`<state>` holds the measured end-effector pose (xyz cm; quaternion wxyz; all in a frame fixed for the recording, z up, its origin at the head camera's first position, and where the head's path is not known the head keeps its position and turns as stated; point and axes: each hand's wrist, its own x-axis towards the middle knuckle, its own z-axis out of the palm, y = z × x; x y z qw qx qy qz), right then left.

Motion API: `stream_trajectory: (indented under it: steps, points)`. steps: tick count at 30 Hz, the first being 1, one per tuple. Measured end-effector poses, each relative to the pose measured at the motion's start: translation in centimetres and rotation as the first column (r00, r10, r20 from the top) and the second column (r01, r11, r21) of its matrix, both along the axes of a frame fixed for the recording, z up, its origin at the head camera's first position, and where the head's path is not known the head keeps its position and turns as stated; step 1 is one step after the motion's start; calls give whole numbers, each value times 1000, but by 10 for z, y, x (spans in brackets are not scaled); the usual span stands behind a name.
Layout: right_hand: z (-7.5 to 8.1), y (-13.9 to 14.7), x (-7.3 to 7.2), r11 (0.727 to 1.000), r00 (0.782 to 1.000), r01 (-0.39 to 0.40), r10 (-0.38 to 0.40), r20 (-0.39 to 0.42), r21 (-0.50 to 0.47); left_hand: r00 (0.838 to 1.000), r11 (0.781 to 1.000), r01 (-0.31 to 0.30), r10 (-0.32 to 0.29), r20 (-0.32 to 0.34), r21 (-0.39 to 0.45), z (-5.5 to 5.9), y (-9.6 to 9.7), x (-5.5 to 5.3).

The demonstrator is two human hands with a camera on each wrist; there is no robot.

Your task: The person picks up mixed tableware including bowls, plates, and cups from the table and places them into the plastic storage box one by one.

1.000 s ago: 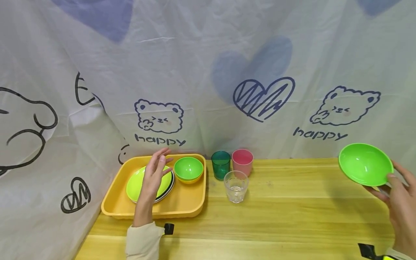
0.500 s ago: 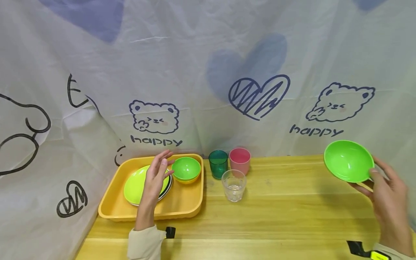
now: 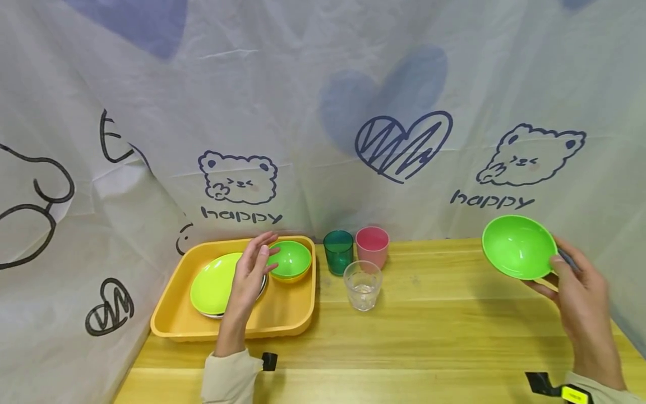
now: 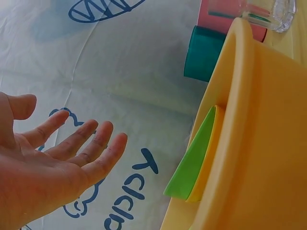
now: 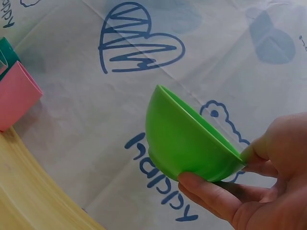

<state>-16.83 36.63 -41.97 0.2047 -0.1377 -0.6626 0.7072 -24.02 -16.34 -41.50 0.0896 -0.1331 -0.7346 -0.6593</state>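
A bright green bowl [image 3: 518, 248] is held up above the right part of the table by my right hand [image 3: 580, 297]. In the right wrist view the thumb lies at the rim of this bowl [image 5: 187, 139] and the fingers are under its base. My left hand [image 3: 248, 275] hovers over the yellow tray [image 3: 169, 314], fingers loosely extended and holding nothing. Inside the tray, a green bowl [image 3: 290, 259] sits nested in a yellow bowl [image 3: 292, 279]. Left of them lies a stack of plates with a yellow-green plate [image 3: 214, 286] on top, partly hidden by the left hand.
Right of the tray stand a dark green cup [image 3: 338, 252], a pink cup [image 3: 372, 247] and a clear cup [image 3: 363, 286], close together. The wooden table [image 3: 429, 336] stretches to the right. A white printed cloth [image 3: 313, 140] hangs behind it and on the left.
My right hand has moved left with the green bowl, still raised above the table. The left hand has shifted slightly to the right over the tray.
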Motion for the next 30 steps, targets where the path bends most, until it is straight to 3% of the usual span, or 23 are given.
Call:
stream_trajectory:
  steps: [5,15,22,30]
  points:
    - [3,-2,1,996,996,-56,51,-67,-64,1000,1000,5,-5,-5,-13,1,4,0]
    - [6,-10,1,989,989,-128,121,-89,-71,999,999,37,-37,-18,-23,1,14,2]
    - [3,-22,-2,983,979,-180,183,-94,39,997,997,75,-76,-19,-21,-2,23,3]
    - [0,-35,-3,972,970,-217,225,-94,92,995,995,98,-98,-2,-32,-7,30,2]
